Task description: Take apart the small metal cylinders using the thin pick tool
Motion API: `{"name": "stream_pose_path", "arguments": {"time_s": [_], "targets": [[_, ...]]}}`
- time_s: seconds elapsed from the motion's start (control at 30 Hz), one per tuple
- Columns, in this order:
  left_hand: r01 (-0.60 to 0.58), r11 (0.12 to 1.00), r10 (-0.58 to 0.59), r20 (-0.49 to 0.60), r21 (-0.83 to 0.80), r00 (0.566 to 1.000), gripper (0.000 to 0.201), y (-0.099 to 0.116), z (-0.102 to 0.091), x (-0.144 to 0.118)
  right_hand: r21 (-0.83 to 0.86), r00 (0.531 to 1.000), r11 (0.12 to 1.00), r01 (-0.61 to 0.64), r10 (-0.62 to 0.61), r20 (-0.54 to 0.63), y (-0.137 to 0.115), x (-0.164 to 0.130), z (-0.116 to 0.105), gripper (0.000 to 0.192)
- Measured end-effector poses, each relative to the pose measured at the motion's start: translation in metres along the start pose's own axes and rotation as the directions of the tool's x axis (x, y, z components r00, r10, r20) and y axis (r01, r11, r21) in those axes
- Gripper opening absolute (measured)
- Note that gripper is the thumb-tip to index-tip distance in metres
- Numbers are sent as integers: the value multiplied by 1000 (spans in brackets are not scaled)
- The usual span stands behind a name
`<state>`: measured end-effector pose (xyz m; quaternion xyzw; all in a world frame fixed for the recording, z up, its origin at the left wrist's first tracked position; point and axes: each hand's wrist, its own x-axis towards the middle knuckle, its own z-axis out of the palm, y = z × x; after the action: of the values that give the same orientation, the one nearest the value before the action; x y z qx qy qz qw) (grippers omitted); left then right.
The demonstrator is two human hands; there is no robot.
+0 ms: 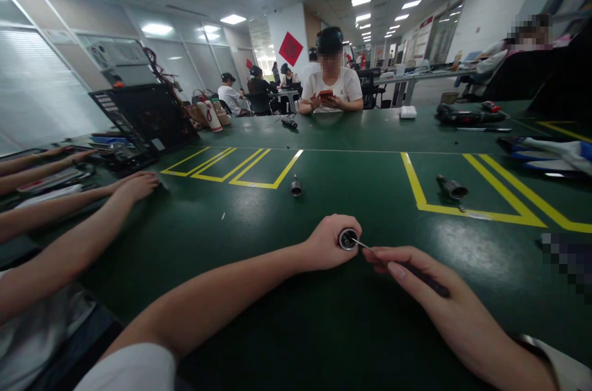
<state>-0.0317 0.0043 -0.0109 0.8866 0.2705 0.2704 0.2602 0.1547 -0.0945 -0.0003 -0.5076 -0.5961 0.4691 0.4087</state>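
Note:
My left hand [326, 244] is closed around a round metal part [342, 240], whose hollow open end faces me. Most of that part's body is hidden inside the fist. In my right hand [446, 292] is a screwdriver [432, 283] with a dark handle, pinched between thumb and fingers. Its thin shaft points left, and the tip reaches into the opening of the metal part; whether it touches anything inside I cannot tell. Beyond my hands, a similar metal piece [296, 186] stands on the green table [259, 224].
Inside yellow tape marks [419, 190] at right lies another metal piece [453, 189] with a small bit [461, 208] beside it. Blue and white items [555, 153] and a black power tool [462, 116] lie farther right. Co-workers' arms [111, 193] rest at left; a person [330, 79] sits opposite.

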Motion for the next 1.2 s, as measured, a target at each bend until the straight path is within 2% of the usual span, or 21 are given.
{"name": "stream_pose_path", "arguments": {"time_s": [0.1, 0.2, 0.3, 0.47, 0.73, 0.9, 1.03, 1.2], "targets": [[30, 999, -31, -65, -16, 997, 9, -1, 2, 0, -33, 999, 999, 43, -43, -1, 1, -1, 2, 28], [56, 998, -52, -113, 37, 992, 9, 0, 2, -1, -94, 991, 988, 119, -123, -44, 2, -3, 6, 26], [44, 993, -34, -87, 110, 996, 8, 2, 2, -1, -133, 983, 978, 162, -172, -69, 4, -3, 9, 25], [58, 993, -55, -34, 103, 998, 7, 1, 2, -2, -132, 985, 978, 163, -169, -38, 5, -2, 7, 25], [62, 997, -65, -77, -41, 995, 8, -2, 3, -2, -123, 987, 979, 164, -163, 14, 5, -1, 5, 22], [111, 991, -98, -160, 77, 982, 6, 2, 3, -3, -194, 975, 957, 215, -223, -18, 12, -2, 8, 21], [59, 992, -47, -109, 108, 993, 7, 3, 3, -2, -213, 962, 941, 262, -272, -19, 16, -2, 8, 20], [41, 999, -39, -75, 24, 996, 8, 2, 2, -1, -178, 969, 954, 243, -247, -1, 11, 0, 7, 18]]}}
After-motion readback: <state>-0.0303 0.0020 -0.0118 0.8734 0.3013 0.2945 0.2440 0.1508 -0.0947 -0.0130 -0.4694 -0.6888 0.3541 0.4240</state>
